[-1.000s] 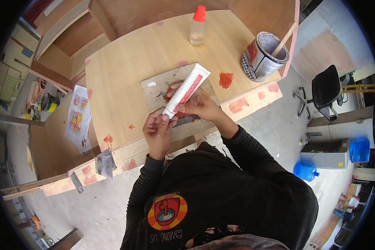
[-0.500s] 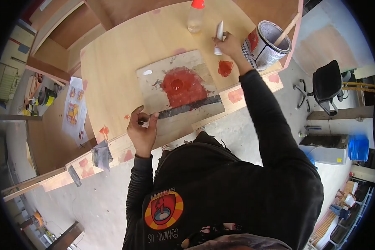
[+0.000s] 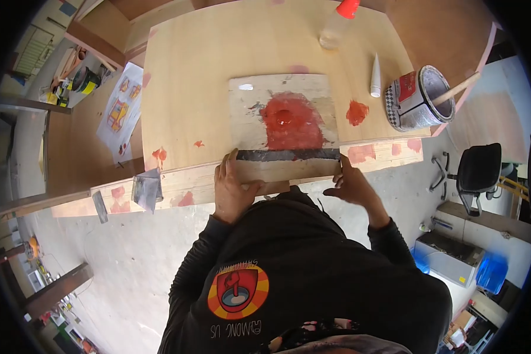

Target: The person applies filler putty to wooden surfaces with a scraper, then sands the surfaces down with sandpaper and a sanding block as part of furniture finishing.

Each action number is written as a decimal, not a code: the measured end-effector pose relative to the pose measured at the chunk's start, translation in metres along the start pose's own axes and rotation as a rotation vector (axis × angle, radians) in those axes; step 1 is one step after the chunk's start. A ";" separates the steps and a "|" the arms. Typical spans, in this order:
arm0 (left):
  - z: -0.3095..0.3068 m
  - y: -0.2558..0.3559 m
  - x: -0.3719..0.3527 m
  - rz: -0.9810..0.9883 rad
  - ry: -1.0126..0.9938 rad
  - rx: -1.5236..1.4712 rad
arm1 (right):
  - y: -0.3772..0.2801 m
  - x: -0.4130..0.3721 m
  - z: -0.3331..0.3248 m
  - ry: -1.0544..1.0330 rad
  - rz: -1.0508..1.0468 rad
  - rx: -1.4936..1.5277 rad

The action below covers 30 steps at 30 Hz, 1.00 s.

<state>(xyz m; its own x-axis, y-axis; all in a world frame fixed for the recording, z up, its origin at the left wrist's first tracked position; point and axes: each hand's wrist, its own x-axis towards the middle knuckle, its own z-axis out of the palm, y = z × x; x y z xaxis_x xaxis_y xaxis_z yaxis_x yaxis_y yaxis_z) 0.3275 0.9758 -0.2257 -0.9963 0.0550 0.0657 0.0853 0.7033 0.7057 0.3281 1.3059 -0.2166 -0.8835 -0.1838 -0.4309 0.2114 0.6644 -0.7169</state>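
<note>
Two hands [image 3: 233, 192] [image 3: 356, 187] apparently touch one dark strip [image 3: 286, 155] across one board [image 3: 312, 87].

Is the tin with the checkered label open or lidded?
Open: no lid covers the tin, its inside shows, and a wooden stick juts out.

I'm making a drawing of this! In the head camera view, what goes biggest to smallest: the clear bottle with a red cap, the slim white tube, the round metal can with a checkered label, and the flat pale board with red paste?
1. Flat board
2. Metal can
3. Clear bottle
4. White tube
</note>
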 end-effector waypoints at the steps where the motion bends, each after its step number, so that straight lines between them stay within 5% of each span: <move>1: -0.002 0.000 0.001 -0.005 0.000 0.009 | -0.001 -0.002 0.008 0.102 -0.086 0.005; 5: -0.008 -0.004 0.010 0.022 0.058 0.055 | -0.007 0.030 -0.008 0.233 -0.149 -0.143; 6: -0.010 -0.008 0.016 0.021 0.102 0.050 | -0.014 0.044 -0.015 0.330 -0.311 -0.218; 7: -0.012 -0.015 0.028 0.076 0.151 0.064 | -0.030 0.059 -0.025 0.245 -0.219 -0.191; 11: -0.017 -0.039 0.103 0.114 0.248 0.067 | -0.044 0.151 -0.045 0.330 -0.477 -0.320; 14: -0.028 -0.044 0.150 0.112 0.298 -0.013 | -0.064 0.191 -0.068 0.261 -0.284 -0.330; 16: -0.049 -0.051 0.147 0.108 0.361 -0.090 | -0.056 0.206 -0.076 0.506 -0.343 -0.677; 18: -0.082 -0.063 0.125 0.074 0.486 -0.275 | -0.082 0.176 -0.071 0.529 -0.329 -0.556; 23: -0.184 -0.154 0.004 -0.226 0.976 -0.132 | -0.102 0.140 0.011 0.187 -0.395 -0.302; 24: -0.198 -0.151 -0.022 -0.516 0.976 0.021 | -0.113 0.132 0.034 0.080 -0.378 -0.217; 30: -0.206 -0.198 -0.104 -0.541 0.753 0.238 | -0.205 0.124 0.184 -0.207 -0.871 -0.057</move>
<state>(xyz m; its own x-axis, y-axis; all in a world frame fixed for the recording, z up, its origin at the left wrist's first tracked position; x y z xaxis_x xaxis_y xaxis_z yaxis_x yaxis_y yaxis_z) 0.4162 0.6849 -0.2267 -0.6272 -0.7314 0.2676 -0.4718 0.6302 0.6167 0.2523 1.0136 -0.2239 -0.6269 -0.7628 0.1585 -0.5245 0.2628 -0.8098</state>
